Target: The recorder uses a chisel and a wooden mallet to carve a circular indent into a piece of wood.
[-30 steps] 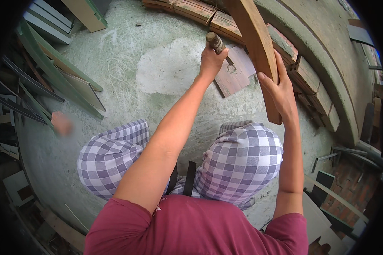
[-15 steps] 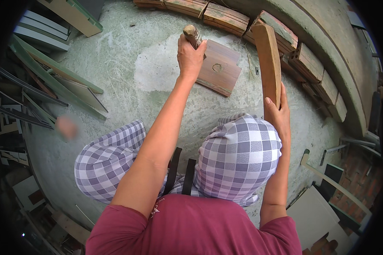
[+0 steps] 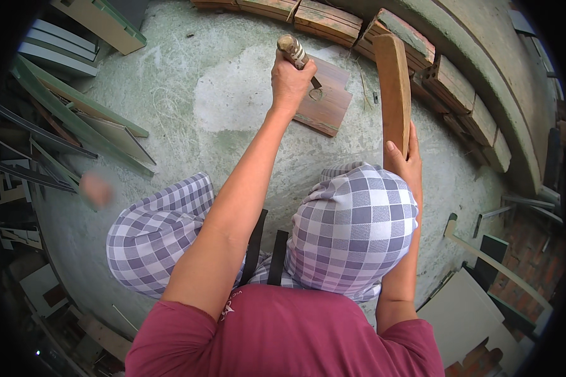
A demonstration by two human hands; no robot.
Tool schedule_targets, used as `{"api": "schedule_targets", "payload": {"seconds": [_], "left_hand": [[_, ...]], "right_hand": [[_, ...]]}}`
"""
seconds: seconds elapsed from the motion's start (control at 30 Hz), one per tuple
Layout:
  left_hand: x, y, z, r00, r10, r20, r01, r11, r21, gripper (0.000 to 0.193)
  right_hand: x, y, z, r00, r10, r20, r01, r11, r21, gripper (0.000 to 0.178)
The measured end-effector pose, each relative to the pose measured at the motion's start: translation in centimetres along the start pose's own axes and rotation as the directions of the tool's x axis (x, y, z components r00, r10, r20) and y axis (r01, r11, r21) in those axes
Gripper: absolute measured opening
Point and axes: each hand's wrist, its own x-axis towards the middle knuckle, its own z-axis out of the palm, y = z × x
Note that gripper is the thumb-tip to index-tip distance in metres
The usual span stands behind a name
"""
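My left hand (image 3: 288,87) is closed around a chisel (image 3: 292,49) with a worn wooden handle, pale bands near its top. Its dark blade slants down to a brown wooden board (image 3: 327,116) lying flat on the floor, the tip beside a round ring-shaped mark (image 3: 316,95) on the board. Whether the edge touches the wood I cannot tell. In my right hand (image 3: 406,162) is the lower end of a long, thick wooden bar (image 3: 393,85), held up to the right of the board, apart from it. My right thumb lies along its near face.
Stacked hollow bricks (image 3: 453,88) curve along the far and right side, beside a concrete ledge (image 3: 516,119). Boards and panels (image 3: 94,119) lean at the left. More panels (image 3: 465,314) lie at the lower right. My knees in checked trousers (image 3: 352,226) are bent close below the board.
My left hand has moved a little right over the board, bringing the chisel blade into sight beside the ring mark. My right hand still holds the bar up, almost unmoved.
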Motion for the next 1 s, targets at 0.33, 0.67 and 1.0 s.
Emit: {"api": "schedule_targets", "payload": {"seconds": [0.33, 0.67, 1.0], "left_hand": [[0.0, -0.8, 0.0, 0.999, -0.004, -0.051, 0.005, 1.0, 0.013, 0.038], [0.3, -0.9, 0.5, 1.0, -0.013, -0.017, 0.013, 1.0, 0.013, 0.037], [0.1, -0.4, 0.7, 0.998, 0.057, 0.012, -0.058, 0.997, 0.06, 0.032]], "right_hand": [[-0.2, 0.0, 0.5, 0.995, 0.098, 0.027, -0.098, 0.995, -0.001, 0.082], [1.3, 0.5, 0.1, 0.999, -0.034, -0.006, 0.033, 0.994, -0.106, 0.081], [6.2, -18.1, -1.2, 0.772, -0.635, 0.006, 0.626, 0.759, -0.18, 0.073]]}}
